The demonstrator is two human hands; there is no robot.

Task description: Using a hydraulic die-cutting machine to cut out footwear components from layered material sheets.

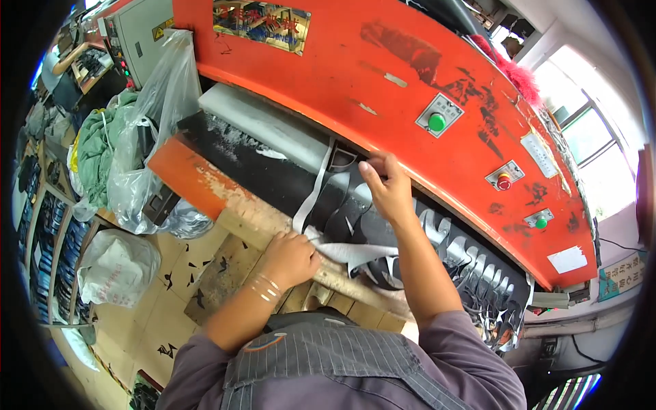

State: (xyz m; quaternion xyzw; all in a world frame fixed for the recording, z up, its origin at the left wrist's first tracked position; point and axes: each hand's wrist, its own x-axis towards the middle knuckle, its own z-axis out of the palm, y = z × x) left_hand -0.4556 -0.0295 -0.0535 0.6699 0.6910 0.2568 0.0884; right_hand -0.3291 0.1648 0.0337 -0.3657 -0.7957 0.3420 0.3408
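Observation:
My right hand [387, 186] reaches forward under the orange press head [383, 75] and pinches the far edge of a sheet of grey-and-black cut material [348, 208] lying on the black cutting bed [253, 167]. Nearer me, my left hand [290, 258], with thin bangles at the wrist, grips the near edge of the same sheet by the wooden front ledge [263, 222]. A pale strip [316, 188] of the material runs between the two hands. Several cut-out shapes [471, 263] lie along the bed to the right.
Green buttons [437, 121] and a red button [503, 182] sit on the press front. A clear plastic bag [154, 116] hangs at the left, above a white sack [116, 266] on the tiled floor with black scraps. Shelves line the far left; windows are at right.

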